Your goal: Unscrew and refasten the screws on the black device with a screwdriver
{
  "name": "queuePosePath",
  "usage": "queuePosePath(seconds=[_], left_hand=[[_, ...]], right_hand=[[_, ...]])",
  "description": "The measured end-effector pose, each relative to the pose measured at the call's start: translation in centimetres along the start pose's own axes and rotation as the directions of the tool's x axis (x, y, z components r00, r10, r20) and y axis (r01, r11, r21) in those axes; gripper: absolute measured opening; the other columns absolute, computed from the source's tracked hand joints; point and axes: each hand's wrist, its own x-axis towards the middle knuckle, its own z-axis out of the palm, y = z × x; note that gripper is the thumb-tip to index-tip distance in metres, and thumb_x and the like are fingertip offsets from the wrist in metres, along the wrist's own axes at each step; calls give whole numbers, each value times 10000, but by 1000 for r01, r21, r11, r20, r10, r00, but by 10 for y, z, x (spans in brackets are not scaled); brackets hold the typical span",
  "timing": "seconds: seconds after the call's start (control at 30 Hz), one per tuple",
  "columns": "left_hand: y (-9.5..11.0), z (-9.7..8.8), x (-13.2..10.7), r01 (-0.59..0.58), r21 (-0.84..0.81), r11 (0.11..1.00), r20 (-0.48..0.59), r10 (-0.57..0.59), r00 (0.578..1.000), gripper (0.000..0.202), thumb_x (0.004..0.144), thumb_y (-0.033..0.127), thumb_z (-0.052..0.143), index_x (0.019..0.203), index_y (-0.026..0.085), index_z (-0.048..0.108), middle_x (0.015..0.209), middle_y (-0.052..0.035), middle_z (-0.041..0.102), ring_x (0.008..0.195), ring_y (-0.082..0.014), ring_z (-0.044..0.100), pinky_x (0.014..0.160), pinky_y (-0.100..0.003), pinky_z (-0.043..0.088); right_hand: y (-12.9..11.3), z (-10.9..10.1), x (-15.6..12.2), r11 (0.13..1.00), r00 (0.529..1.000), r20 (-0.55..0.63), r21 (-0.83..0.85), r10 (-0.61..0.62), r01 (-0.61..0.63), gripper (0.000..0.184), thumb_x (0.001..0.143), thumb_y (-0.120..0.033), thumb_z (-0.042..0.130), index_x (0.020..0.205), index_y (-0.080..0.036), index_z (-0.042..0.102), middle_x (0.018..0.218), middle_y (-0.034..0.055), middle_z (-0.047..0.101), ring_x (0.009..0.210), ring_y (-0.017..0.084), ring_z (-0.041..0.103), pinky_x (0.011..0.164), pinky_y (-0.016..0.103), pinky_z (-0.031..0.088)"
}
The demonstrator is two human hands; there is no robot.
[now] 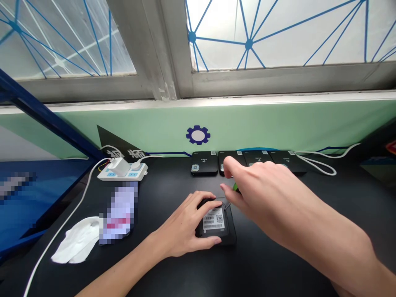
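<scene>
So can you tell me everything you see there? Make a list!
row boxes: 4, black, along the wall
labelled box: 1, black with white label, on the table
power strip: 1, white, left on the table
cables: several, white, left and right
cloth: 1, white, left on the table
blurred packet: 1, pale, beside the cloth
table: 1, black, under everything
wall: 1, pale green, behind the table
windows: 2, blue lines, above the wall
left hand: 1, around the labelled box
right hand: 1, reaching toward the row boxes
</scene>
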Motion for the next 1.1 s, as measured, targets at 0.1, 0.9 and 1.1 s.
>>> queuePosePath(seconds=[0.1, 0.9, 1.1], left_hand=[[-2, 1, 0, -2, -1, 1000, -2, 2, 1000, 726, 931, 499, 860, 1564, 300, 566, 1510, -132, 592, 1218, -344, 645, 1072, -513, 582], [0, -1, 2, -15, 4, 1000, 13, 15, 1000, 717, 948, 505, 853, 1557, 272, 554, 1518, -136, 586, 1259, -352, 622, 1100, -511, 553], [0, -2, 1, -7, 7, 1000, 22, 7, 1000, 712, 938, 507, 863, 1545, 278, 569, 1528, -126, 578, 1240, -342, 618, 1083, -498, 558]], right_hand=[[0, -1, -2, 995, 999, -29, 86, -43, 45, 212, 961, -98, 622, 1128, -216, 566, 790, -8, 612, 587, 184, 492, 586, 349, 268], [-5, 2, -3, 994, 999, -42, 107, 24, -20, 217, 988, -237, 682, 1167, -194, 567, 865, 23, 677, 571, 198, 535, 524, 364, 296], [-8, 1, -1, 991, 998, -60, 132, 18, -10, 143, 956, -151, 650, 1039, -229, 563, 762, -17, 618, 583, 190, 546, 553, 364, 292]])
